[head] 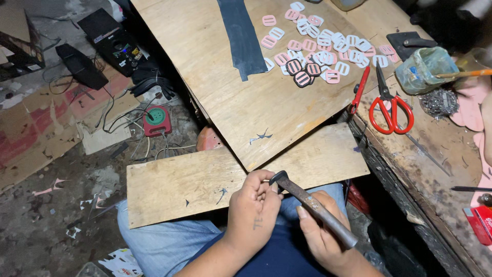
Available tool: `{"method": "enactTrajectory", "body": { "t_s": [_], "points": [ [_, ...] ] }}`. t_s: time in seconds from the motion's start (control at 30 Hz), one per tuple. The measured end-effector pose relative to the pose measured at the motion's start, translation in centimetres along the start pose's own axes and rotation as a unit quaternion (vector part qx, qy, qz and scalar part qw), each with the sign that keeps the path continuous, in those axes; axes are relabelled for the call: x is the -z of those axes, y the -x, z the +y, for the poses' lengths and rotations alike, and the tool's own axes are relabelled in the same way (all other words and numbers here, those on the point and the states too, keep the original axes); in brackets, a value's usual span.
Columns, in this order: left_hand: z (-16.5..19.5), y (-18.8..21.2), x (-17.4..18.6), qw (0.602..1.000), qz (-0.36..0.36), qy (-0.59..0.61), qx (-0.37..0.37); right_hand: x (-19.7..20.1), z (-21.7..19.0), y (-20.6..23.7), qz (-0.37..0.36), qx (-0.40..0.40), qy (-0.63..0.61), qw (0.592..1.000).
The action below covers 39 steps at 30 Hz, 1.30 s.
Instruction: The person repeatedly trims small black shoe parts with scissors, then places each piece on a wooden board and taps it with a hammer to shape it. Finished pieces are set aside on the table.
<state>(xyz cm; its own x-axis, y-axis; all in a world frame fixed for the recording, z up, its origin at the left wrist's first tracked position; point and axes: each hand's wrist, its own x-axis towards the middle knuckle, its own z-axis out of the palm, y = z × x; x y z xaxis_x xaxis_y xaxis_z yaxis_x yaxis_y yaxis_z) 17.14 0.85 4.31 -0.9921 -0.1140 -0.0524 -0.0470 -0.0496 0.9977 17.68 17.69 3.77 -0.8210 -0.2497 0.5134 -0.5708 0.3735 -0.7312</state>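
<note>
Plywood boards (169,190) span our lap; our right hand (323,238) grips a hammer (313,206), our left hand (254,208) pinches something small at its head, seemingly positioning it; steadiness matters next.

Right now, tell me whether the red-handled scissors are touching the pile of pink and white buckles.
Apart. The head view shows the red-handled scissors lying on the dark workbench, with bare surface between their blades and the nearest pink and white buckles.

The scissors (389,105) have red handles, and the buckle pieces (318,46) are pink and white, three of them dark with pink stripes. A dark grey strip (242,36) lies on pale tan plywood (215,77), and the hammer (312,205) looks rusty brown against blue jeans (164,241).
</note>
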Motion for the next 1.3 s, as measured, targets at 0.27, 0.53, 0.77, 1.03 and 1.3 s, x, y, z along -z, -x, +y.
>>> {"method": "enactTrajectory", "body": {
  "t_s": [0.27,0.53,0.77,1.03,1.3],
  "points": [
    [-1.1,0.0,-0.2,0.999,-0.038,-0.035,0.017,-0.1,0.8,-0.2,-0.020,0.047,0.038,0.998],
    [-5.1,-2.7,0.3,0.983,-0.016,-0.178,0.038,-0.2,3.3,4.7,-0.043,-0.165,0.024,0.985],
    [-8.3,-3.0,2.2,0.833,-0.047,-0.443,-0.327,1.4,5.9,4.6,-0.129,-0.307,0.000,0.943],
    [-8.9,-3.1,2.4,0.877,-0.030,-0.397,-0.270,2.4,6.1,1.1,-0.144,-0.386,0.191,0.891],
    [-9.1,-3.9,2.2,0.918,-0.009,-0.354,-0.180,-0.9,6.3,-0.8,-0.120,-0.124,0.297,0.939]
  ]
}}
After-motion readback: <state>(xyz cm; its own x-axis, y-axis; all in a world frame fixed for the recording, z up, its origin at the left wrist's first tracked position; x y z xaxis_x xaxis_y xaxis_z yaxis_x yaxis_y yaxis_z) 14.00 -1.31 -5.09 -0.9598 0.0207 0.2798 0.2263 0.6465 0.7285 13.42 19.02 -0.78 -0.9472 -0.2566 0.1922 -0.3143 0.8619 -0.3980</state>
